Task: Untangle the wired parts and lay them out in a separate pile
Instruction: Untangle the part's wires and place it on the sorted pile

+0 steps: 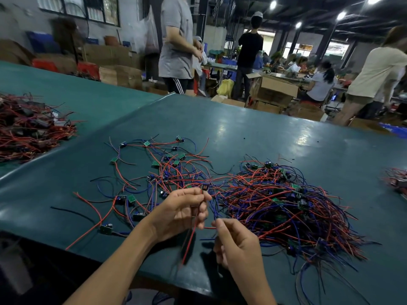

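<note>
- Table (242,128): green-covered; carries every item below.
- Tangled heap (286,208): red, blue and black leads with small green boards, densely knotted, toward the near right part of the table. This is the source stock, and much of it is unsorted.
- Laid-out pile (158,168): separated parts spread loosely at mid-table, left of the tangled heap. Its nearest leads overlap the heap's fringe, so the two are not cleanly apart.
- Wired part (204,187): one small dark component, raised just above the table between the two piles. Its red lead (190,243) hangs down toward the near edge.
- My left hand (182,213): fingers curled, thumb and fingertips pinching the wired part by its body.
- My right hand (236,243): fingers curled, thumb and forefinger pinching a thin dark lead close beside the left hand. I cannot tell whether that lead belongs to the held part or to the heap.
- Step in hand, as I judge it: freeing a single part from the heap, whose blue leads lie close against it.
- Next move calls for drawing the pinched lead clear along its length without dragging neighbours out, then setting the part down in the laid-out pile.
- Second heap (28,128): mostly red leads, on the adjoining table beyond the left edge.
</note>
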Demonstrator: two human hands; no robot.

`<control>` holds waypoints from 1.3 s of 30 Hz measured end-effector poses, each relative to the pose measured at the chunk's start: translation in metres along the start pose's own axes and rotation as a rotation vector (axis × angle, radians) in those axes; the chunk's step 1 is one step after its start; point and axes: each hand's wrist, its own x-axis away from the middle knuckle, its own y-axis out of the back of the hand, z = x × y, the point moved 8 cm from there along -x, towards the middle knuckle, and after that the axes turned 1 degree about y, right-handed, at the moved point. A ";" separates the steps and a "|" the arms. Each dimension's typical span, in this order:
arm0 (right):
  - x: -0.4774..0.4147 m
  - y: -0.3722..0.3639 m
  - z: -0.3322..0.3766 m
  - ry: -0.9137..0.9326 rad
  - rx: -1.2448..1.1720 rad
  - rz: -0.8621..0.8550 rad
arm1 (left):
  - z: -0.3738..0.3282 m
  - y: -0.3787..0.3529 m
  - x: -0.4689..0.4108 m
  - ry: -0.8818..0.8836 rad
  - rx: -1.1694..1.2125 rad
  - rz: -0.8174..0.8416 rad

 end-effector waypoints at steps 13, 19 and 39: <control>-0.004 0.000 -0.015 -0.041 0.004 0.017 | 0.005 0.000 0.000 0.084 -0.110 -0.021; -0.005 0.007 0.007 0.002 -0.143 -0.123 | 0.023 -0.007 -0.003 0.079 -0.387 -0.025; -0.042 0.001 0.026 -0.414 -0.543 -0.087 | 0.020 -0.005 -0.003 0.134 -0.326 -0.148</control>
